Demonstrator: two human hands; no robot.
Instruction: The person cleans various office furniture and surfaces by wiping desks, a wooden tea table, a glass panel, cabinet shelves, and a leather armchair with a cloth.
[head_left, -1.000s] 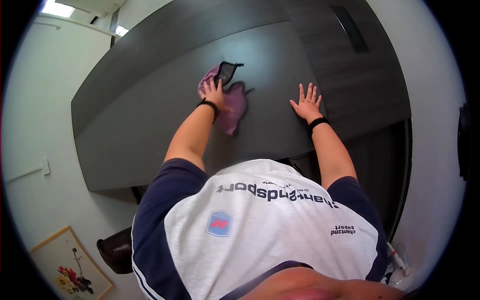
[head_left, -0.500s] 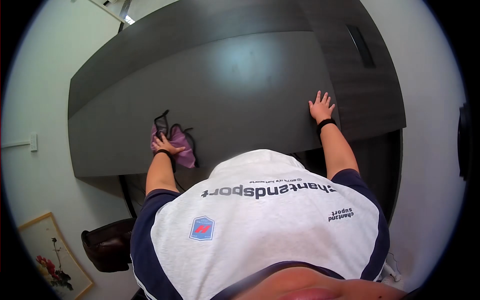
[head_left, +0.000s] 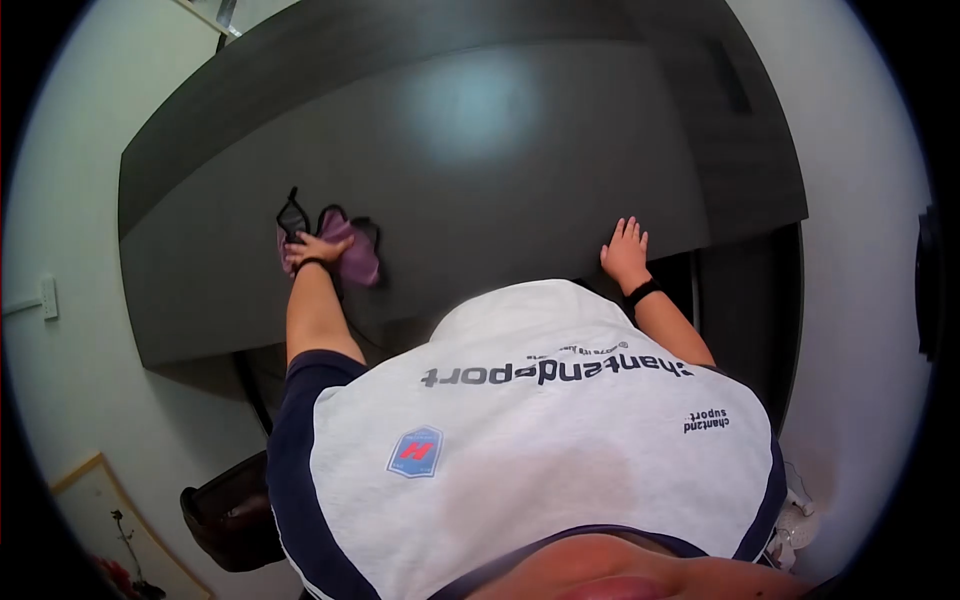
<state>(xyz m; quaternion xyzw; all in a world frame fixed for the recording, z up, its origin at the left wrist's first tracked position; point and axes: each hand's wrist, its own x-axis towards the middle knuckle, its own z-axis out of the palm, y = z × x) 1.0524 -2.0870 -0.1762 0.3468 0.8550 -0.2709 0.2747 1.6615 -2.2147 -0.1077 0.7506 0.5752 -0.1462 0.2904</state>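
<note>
My left hand [head_left: 316, 248] presses on a crumpled purple cloth [head_left: 359, 260] with black trim, on the left side of the dark table [head_left: 500, 215]. Its thumb stretches to the right over the cloth, and the other fingers bend onto the cloth's left part, where black straps or mesh stick out. The cloth's underside is hidden. Near the table's front edge on the right, my right hand [head_left: 627, 250] lies flat on the tabletop. Its fingers point away from me and it holds nothing.
A dark brown leather chair [head_left: 235, 515] stands at lower left. Beyond it is a framed flower picture [head_left: 120, 525]. A white socket [head_left: 49, 298] is on the left wall. My torso touches or nearly touches the table's front edge.
My left hand and the purple cloth have moved forward and slightly left together. My right hand has come back towards the front edge, its fingers closer together. The camera view has shifted slightly.
</note>
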